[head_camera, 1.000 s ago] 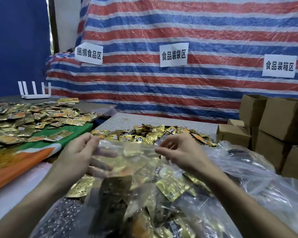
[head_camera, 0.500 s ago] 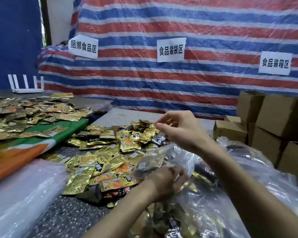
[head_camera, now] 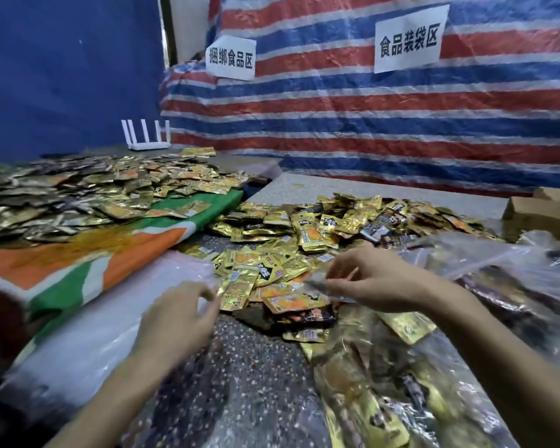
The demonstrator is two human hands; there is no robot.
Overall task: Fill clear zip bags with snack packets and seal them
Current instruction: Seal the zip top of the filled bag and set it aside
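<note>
Pinched in right grip (head_camera: 375,282): clear zip bag (head_camera: 353,357) rim. Left grip (head_camera: 175,321) blurred, hold untellable. Best to spread rim wide before loading snack packets (head_camera: 265,273).

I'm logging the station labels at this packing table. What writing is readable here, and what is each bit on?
"捆绑食品区": on the left paper sign, which is on the striped tarp.
"食品装袋区": on the right paper sign, on the same tarp.
Print on the snack packets: too small and blurred to read.
</note>
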